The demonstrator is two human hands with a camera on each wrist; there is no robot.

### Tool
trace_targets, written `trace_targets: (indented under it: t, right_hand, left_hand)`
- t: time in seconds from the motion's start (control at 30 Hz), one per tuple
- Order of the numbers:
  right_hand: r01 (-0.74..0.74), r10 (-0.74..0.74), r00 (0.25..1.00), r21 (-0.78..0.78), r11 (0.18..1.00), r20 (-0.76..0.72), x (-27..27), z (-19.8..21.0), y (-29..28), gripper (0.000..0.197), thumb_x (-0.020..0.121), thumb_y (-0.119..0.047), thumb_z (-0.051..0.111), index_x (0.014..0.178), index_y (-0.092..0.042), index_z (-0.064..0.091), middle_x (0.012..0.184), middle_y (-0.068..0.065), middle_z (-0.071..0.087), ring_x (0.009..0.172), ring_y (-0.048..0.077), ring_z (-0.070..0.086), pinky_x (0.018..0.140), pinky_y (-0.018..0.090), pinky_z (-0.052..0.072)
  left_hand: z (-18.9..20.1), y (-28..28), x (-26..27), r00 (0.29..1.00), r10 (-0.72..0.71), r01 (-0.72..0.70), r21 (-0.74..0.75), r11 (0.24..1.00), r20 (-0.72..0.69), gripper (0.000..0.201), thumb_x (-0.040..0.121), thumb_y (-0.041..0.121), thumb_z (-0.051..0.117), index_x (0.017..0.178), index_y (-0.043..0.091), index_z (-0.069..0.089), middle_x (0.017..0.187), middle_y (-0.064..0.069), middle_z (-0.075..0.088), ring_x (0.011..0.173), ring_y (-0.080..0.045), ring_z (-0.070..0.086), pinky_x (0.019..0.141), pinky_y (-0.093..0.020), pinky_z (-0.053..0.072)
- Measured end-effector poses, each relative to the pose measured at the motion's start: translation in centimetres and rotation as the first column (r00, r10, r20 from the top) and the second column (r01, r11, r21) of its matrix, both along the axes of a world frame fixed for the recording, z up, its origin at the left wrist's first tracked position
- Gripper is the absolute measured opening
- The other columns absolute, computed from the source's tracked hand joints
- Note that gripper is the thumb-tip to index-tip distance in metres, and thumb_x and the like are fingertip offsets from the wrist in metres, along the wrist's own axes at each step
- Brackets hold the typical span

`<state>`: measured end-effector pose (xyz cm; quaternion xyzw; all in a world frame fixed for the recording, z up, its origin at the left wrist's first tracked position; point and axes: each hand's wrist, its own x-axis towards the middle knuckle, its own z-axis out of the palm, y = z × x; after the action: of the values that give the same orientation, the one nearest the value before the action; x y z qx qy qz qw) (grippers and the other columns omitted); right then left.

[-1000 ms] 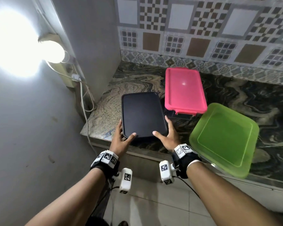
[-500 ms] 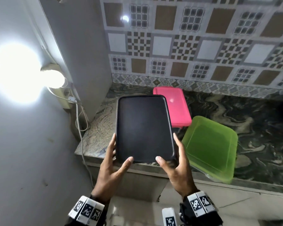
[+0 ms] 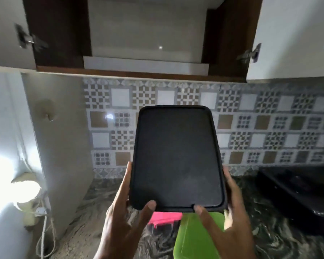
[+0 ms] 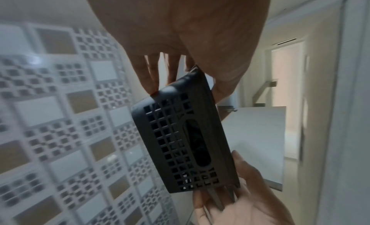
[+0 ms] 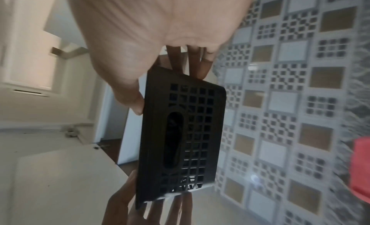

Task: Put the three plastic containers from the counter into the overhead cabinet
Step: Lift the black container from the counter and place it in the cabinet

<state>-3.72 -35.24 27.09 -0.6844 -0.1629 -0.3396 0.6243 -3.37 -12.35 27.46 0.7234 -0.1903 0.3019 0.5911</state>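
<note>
I have the black container lifted off the tabletop and held between both hands, in front of the tiled wall and below the open overhead cabinet. My left hand grips its left side, fingers running up the wall and thumb pressed on the near edge of the lid; my right hand mirrors that on the right side. From the wrist views the container's end wall is a grid of square holes with an oval handle slot. The pink container and the green container sit on the tabletop under my hands, near its front edge. A dark tray lies toward the tabletop's right end.
</note>
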Motion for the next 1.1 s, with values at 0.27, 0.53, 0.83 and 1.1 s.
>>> trace_targets:
  t: [0.27, 0.53, 0.83, 1.1]
  right_hand:
    - [0.023, -0.019, 0.986, -0.021, 1.0, 0.166, 1.8, 12.1, -4.2, 0.088, 0.083, -0.036, 0.083, 0.156, -0.038, 0.035, 0.145, -0.02, 0.061, 0.132, 0.002, 0.061, 0.105, 0.021, 0.051]
    - [0.085, -0.079, 0.984, -0.033, 0.996, 0.159, 8.5, 21.9, -6.6, 0.082, 0.085, -0.053, 0.078, 0.155, -0.033, 0.041, 0.139, -0.013, 0.067, 0.126, 0.001, 0.064, 0.11, 0.033, 0.053]
    - [0.186, -0.185, 0.981, -0.021, 0.982, 0.05, 15.7, 27.9, -7.6, 0.091, 0.083, -0.068, 0.069, 0.157, -0.023, 0.04, 0.163, -0.001, 0.044, 0.151, 0.017, 0.04, 0.12, 0.028, 0.03]
    - [0.234, -0.233, 0.972, -0.039, 0.972, 0.01, 21.1, 30.9, -7.8, 0.093, 0.086, -0.072, 0.062, 0.158, -0.02, 0.036, 0.164, 0.007, 0.041, 0.151, 0.027, 0.041, 0.124, 0.044, 0.034]
  left_hand:
    - [11.7, -4.4, 5.3, 0.982, -0.104, 0.101, 0.026, 0.995, 0.158, 0.088, 0.087, 0.049, 0.07, 0.161, 0.046, 0.024, 0.146, 0.02, 0.062, 0.124, 0.006, 0.064, 0.1, -0.026, 0.057]
    - [22.9, -7.3, 10.6, 0.982, -0.079, 0.057, 0.128, 0.99, 0.172, 0.072, 0.095, 0.05, 0.065, 0.158, 0.034, 0.033, 0.145, 0.007, 0.057, 0.122, -0.009, 0.06, 0.092, -0.012, 0.052]
    - [29.7, -9.2, 17.3, 0.994, 0.018, -0.033, 0.14, 0.99, 0.107, 0.045, 0.092, 0.06, 0.062, 0.128, 0.032, 0.064, 0.12, 0.008, 0.073, 0.116, -0.019, 0.067, 0.105, -0.039, 0.05]
    - [32.2, -10.0, 23.0, 0.996, 0.072, -0.079, 0.148, 0.986, 0.054, 0.075, 0.079, 0.081, 0.053, 0.132, 0.028, 0.064, 0.127, 0.001, 0.073, 0.119, -0.025, 0.068, 0.109, -0.047, 0.05]
